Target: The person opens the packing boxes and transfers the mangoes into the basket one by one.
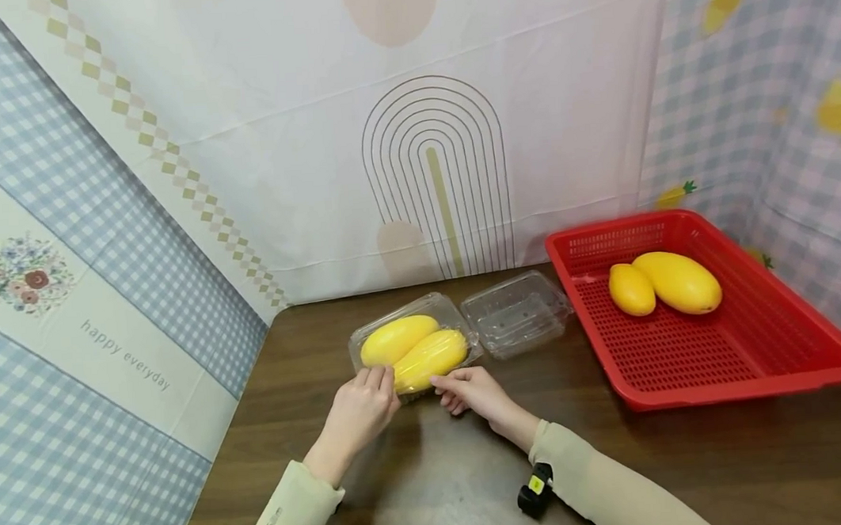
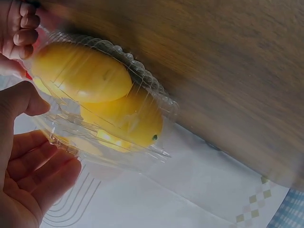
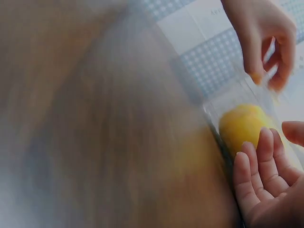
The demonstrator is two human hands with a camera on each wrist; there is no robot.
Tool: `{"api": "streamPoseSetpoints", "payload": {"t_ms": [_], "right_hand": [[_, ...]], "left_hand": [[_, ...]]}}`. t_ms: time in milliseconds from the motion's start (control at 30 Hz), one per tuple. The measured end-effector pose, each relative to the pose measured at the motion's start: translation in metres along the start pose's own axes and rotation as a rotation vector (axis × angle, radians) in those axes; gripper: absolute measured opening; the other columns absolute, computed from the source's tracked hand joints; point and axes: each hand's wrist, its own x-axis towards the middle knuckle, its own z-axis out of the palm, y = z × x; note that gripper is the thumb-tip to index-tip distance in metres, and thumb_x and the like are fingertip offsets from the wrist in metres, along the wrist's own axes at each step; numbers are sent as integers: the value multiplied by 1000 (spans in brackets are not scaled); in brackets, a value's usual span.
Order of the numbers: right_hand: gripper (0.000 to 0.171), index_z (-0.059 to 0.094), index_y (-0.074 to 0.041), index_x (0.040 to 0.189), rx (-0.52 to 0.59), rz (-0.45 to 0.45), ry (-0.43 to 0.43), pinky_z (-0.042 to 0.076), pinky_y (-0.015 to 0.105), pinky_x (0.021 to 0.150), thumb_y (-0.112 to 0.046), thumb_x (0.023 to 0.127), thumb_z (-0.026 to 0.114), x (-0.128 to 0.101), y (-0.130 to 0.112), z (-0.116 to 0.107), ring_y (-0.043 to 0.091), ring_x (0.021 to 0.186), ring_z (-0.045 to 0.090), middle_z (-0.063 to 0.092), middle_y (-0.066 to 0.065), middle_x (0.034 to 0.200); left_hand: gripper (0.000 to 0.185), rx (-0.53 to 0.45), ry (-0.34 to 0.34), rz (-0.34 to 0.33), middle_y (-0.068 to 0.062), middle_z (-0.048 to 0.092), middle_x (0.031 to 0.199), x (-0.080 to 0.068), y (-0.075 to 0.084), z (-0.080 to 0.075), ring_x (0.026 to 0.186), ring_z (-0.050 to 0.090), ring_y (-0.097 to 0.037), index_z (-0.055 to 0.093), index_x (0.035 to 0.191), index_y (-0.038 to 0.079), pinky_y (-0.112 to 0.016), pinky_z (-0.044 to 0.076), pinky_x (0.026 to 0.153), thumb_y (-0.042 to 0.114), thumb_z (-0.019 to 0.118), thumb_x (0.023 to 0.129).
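Two long yellow mango-like fruits point(image 1: 399, 340) lie side by side in a clear plastic box point(image 1: 459, 317) on the table, with shiny clear plastic over them. My left hand point(image 1: 363, 400) is at the near left edge of the box. In the left wrist view its thumb point(image 2: 29, 99) and fingers stand on either side of the clear plastic rim, gripping it. At the near right corner is my right hand point(image 1: 473, 390), its thumb and forefinger close by the plastic. The right wrist view shows that hand's fingers point(image 3: 268, 164) loosely bent, apart from the thumb.
A second clear plastic tray point(image 1: 516, 313) sits against the box's right side. Farther right, a red basket point(image 1: 737, 392) holds a large yellow fruit point(image 1: 678, 282) and a smaller one point(image 1: 632, 289). A printed cloth point(image 1: 302, 181) hangs behind the wooden table point(image 1: 252, 454).
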Motion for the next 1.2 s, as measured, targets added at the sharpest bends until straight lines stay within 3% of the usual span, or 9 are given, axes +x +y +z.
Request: {"api": "streamPoseSetpoints", "payload": {"t_ms": [100, 200, 333, 800, 1200], "right_hand": [[42, 71, 11, 93, 24, 12, -69, 55, 27, 58, -31, 95, 70, 1, 0, 11, 11, 57, 61, 65, 0, 67], [42, 71, 11, 96, 49, 37, -126, 53, 25, 57, -31, 96, 68, 4, -1, 20, 9, 57, 60, 65, -1, 67], [44, 73, 8, 96, 63, 74, -152, 52, 24, 55, -35, 96, 66, 7, -1, 27, 9, 56, 60, 65, -1, 67], [35, 78, 0, 98, 93, 130, -154, 50, 20, 50, -32, 95, 66, 14, -2, 37, 7, 53, 62, 66, -2, 66], [33, 77, 0, 105, 147, 155, -150, 50, 19, 52, -30, 93, 69, 14, -2, 34, 7, 55, 63, 69, -2, 67]], "left_hand": [[28, -4, -7, -7, -10, 63, 82, 1, 1, 0, 64, 59, -24, 69, 97, -5, -31, 52, 51, 12, 62, 76], [26, -9, -13, -15, -10, 62, 81, 0, 2, -1, 64, 59, -24, 68, 96, -5, -31, 52, 50, 12, 55, 82], [26, -10, -19, -16, -9, 62, 80, 1, 3, -1, 63, 59, -24, 69, 95, -4, -31, 52, 50, 12, 51, 85], [28, 15, -17, -5, -8, 64, 81, 5, 7, 0, 67, 62, -22, 70, 93, -3, -28, 53, 52, 14, 77, 72], [32, -16, -27, -7, -9, 66, 83, 8, 4, -3, 69, 64, -23, 71, 96, -4, -30, 54, 52, 16, 79, 71]]}}
